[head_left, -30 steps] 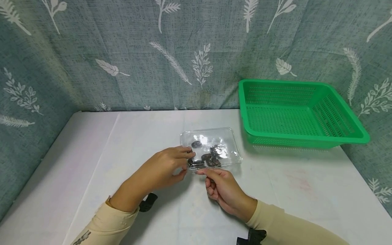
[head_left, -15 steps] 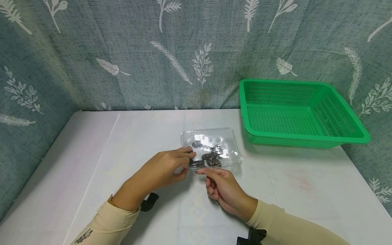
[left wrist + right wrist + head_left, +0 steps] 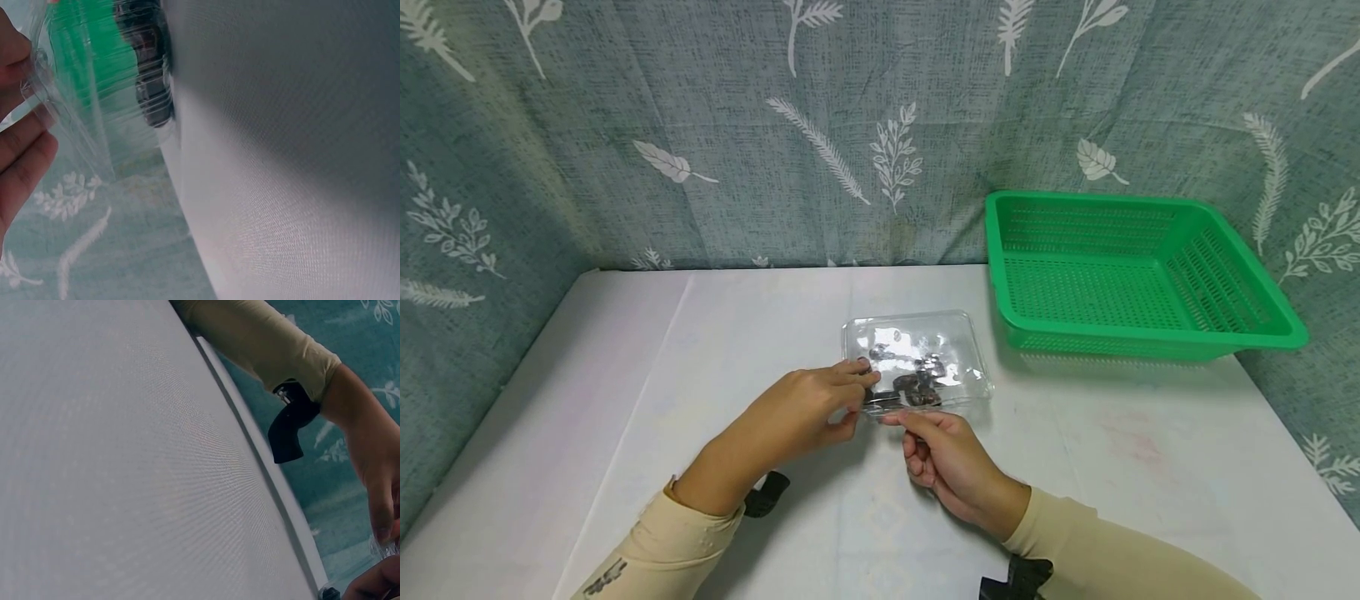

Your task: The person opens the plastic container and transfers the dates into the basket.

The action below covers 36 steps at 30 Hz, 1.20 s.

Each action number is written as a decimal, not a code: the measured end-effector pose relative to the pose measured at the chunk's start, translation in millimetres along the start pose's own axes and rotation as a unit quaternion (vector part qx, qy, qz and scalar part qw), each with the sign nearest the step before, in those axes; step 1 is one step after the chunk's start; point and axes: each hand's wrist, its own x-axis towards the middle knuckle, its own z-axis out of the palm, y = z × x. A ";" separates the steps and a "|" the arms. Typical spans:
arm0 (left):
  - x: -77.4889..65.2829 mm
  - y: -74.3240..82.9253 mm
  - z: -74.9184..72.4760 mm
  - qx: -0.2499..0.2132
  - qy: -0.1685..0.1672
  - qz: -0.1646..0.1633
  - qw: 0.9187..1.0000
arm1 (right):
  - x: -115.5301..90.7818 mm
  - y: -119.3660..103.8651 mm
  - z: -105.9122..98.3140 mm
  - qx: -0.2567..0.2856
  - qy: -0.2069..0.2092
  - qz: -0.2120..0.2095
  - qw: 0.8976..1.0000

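Note:
A clear plastic box (image 3: 958,346) with a lid lies on the white table, and several dark brown, glossy pieces (image 3: 917,389) show inside it; their kind is unclear. My left hand (image 3: 816,404) pinches the box's near left corner, fingers on top and thumb at the front edge. At the middle of that front edge, my right hand (image 3: 951,467) pinches the rim between thumb and index finger, its other fingers curled. The left wrist view shows fingers (image 3: 28,159) on the clear rim, with dark pieces (image 3: 153,81) low in the box. Glare hides part of the contents.
A green perforated basket (image 3: 1150,342) stands at the back right of the white table (image 3: 760,317). Behind the table hangs a grey-green curtain (image 3: 715,108) with white leaf prints. Black straps (image 3: 1018,579) sit at the wrists.
The left hand has shifted very slightly right. Glare on the lid has spread, so the dark piece at the upper left shows less clearly. The right hand stays in place.

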 end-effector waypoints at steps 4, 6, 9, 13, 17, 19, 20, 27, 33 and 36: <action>-0.3 0.2 -0.5 0.001 -0.005 -0.003 1.000 | 0.4 0.4 0.1 -0.002 -0.003 -0.002 1.000; -0.3 0.3 -0.9 -0.001 -0.006 -0.003 1.000 | 0.8 0.6 0.1 -0.003 -0.005 -0.003 1.000; -0.1 0.4 -1.7 -0.002 -0.007 -0.004 1.000 | 1.1 0.8 0.4 -0.002 -0.006 -0.006 1.000; 0.1 0.7 -3.3 -0.002 -0.014 -0.007 1.000 | 1.2 0.9 1.0 0.000 -0.008 -0.008 1.000; -0.2 0.7 -4.6 -0.002 -0.022 -0.014 1.000 | 1.2 1.1 1.7 0.003 -0.008 -0.010 1.000; -0.5 0.3 -4.4 -0.003 -0.024 -0.015 1.000 | 1.0 1.1 2.3 0.001 -0.006 -0.012 1.000; -0.4 0.0 -4.1 -0.003 -0.023 -0.015 1.000 | 1.0 1.2 2.5 0.001 -0.005 -0.013 1.000; -0.3 -1.7 -2.6 0.004 -0.014 -0.011 1.000 | 0.3 1.1 4.1 -0.011 -0.002 -0.021 1.000; 0.6 -1.6 -0.3 0.002 -0.011 -0.009 1.000 | -0.7 0.9 4.2 -0.019 0.003 -0.027 0.999; 2.0 -0.8 -0.4 0.000 -0.014 -0.011 1.000 | -1.5 0.4 3.7 -0.020 0.005 -0.026 0.999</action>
